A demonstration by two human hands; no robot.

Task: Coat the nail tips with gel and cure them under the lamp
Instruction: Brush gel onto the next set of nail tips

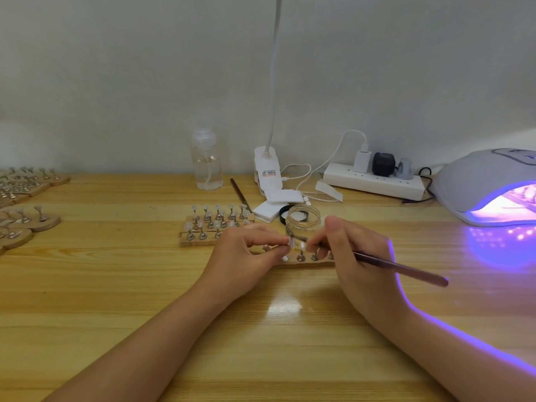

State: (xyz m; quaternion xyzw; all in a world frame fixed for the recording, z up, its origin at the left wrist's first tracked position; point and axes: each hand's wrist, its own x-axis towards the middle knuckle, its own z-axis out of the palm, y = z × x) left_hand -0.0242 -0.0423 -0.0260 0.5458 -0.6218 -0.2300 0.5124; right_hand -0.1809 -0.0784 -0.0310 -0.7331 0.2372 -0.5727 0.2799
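Note:
My left hand point(249, 253) pinches a small metal stand with a clear nail tip point(291, 242) just above a wooden holder strip point(307, 264). My right hand point(353, 250) grips a brown-handled gel brush point(406, 269), its bristle end touching that nail tip. Right behind my fingers stands an open clear gel jar point(303, 220). Further nail tips on stands point(301, 252) sit along the strip. At the far right the white curing lamp point(490, 184) glows purple, with items inside.
A second wooden holder with several tips point(214, 224) lies left of the jar. More holders point(26, 219) crowd the left edge. At the back stand a clear bottle point(206, 161), a clip lamp base point(268, 172), a power strip point(374, 181), white pads point(268, 208), a spare brush point(240, 192).

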